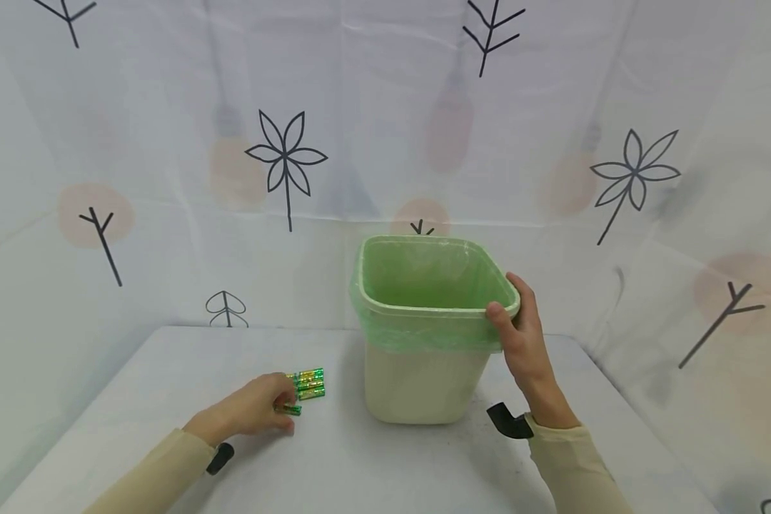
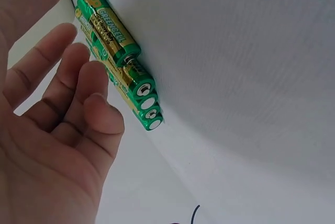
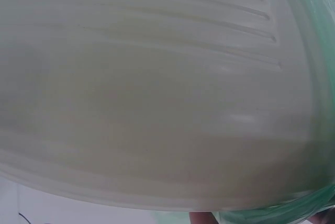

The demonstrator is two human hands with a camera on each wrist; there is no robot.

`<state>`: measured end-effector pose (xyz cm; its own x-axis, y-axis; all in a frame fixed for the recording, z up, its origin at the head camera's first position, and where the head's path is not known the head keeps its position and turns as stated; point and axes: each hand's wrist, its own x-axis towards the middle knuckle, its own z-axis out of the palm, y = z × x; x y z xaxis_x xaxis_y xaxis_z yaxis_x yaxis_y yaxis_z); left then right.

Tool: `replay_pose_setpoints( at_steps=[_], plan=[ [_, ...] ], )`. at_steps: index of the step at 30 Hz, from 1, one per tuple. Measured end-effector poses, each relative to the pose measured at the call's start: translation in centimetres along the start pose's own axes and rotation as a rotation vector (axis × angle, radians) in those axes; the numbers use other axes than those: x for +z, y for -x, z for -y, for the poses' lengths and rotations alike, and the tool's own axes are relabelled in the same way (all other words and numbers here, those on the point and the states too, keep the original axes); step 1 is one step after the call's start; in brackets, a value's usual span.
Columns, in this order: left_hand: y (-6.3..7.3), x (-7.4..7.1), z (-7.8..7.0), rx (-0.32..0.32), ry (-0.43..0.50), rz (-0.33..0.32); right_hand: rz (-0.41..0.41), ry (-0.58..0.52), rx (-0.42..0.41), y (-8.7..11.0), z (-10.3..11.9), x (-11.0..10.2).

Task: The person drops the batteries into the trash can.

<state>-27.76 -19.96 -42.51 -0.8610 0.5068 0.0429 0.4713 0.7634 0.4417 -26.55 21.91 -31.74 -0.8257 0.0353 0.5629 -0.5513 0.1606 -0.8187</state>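
My left hand [image 1: 257, 407] is low over the table, with thumb and bent fingers apart around the nearest green-and-gold battery [image 2: 109, 28]. In the left wrist view I see no finger closed on that battery. Several more batteries [image 1: 311, 384] lie side by side in a row just beyond it. To the right stands a cream trash bin [image 1: 417, 385], upright, with a thin green bag [image 1: 424, 332] folded over its rim. My right hand [image 1: 525, 346] grips the bin's right rim, thumb on the near side. The right wrist view is mostly filled by the bin's ribbed wall [image 3: 157, 103].
A white table [image 1: 334, 471] carries the bin and the batteries. Behind it hangs a pale cloth [image 1: 360, 86] printed with leaves and twigs, reaching round both sides. Dark straps [image 1: 510, 421] show at both wrists.
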Motion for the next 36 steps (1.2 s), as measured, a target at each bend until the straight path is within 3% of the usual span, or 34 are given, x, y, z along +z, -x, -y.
replay_pose_setpoints(
  at_steps=[6,19,36],
  plan=[
    [-0.5,0.0,0.0,-0.018,-0.068,-0.011,0.006,-0.018,-0.005,0.0,0.0,0.0],
    [-0.6,0.6,0.1,-0.019,-0.08,0.023,0.005,0.01,-0.006,0.0,0.1,-0.1],
    [-0.8,1.5,0.2,0.01,0.06,0.101,0.01,0.002,-0.008,0.0,0.0,-0.1]
  ],
)
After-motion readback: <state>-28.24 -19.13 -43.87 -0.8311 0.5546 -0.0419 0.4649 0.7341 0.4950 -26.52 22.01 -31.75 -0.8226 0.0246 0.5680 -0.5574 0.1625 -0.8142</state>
